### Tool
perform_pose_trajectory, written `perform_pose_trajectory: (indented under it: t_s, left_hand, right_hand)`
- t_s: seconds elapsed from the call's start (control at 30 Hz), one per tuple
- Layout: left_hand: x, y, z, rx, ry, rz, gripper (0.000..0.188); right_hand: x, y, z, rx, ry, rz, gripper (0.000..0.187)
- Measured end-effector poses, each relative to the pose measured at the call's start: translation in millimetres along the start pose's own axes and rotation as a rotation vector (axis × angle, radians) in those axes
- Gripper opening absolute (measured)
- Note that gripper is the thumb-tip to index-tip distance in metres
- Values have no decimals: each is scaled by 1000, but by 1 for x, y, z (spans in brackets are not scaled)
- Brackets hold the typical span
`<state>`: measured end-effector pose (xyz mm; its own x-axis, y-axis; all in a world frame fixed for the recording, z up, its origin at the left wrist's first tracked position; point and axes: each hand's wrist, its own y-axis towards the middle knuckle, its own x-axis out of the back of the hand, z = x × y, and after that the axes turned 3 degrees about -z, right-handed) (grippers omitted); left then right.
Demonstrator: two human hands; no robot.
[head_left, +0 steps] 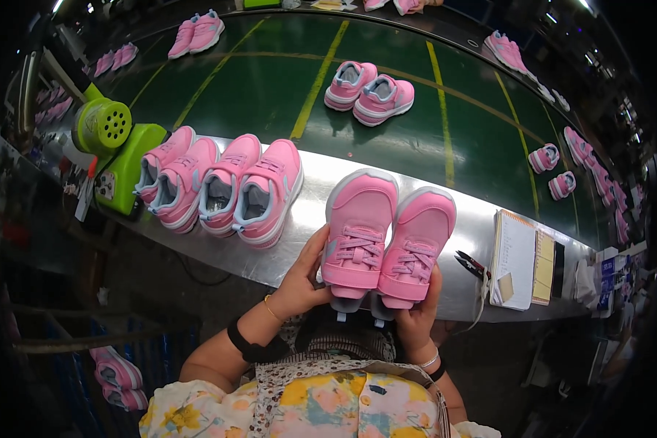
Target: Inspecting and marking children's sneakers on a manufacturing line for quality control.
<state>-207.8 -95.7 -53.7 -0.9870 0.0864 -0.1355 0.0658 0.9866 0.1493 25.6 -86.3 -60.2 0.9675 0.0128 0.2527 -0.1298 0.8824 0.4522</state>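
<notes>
The green belt [241,87] with yellow lines runs beyond the metal worktop [474,226]. On the worktop, a row of four pink shoes [274,164] stands close together, toes away from the person, probably to keep them grouped and within reach. The held pair [359,212] is just over the near edge, toes away, laces and straps facing up, perhaps so both tops can be seen together. The left hand [303,274] grips one shoe by its outer side near the heel; the right hand [418,321] grips the other likewise. A lime-green machine [135,157] stands at left. At right lies a notebook [515,263], its handwriting too small to read, beside a small hand tool [471,264]. No brand is readable on the shoes.
</notes>
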Motion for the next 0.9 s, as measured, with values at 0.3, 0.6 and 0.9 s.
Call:
perform_pose_trajectory:
  t_s: [0.3, 0.6, 0.9]
  left_hand:
    - [2, -2, 2, 1, 49, 4, 113]
    - [4, -4, 5, -5, 101, 13, 112]
    - [2, 7, 4, -15, 43, 31, 113]
  right_hand:
    - [0, -1, 2, -6, -62, 13, 80]
    - [-2, -4, -1, 8, -49, -5, 82]
    - [3, 4, -1, 32, -79, -17, 81]
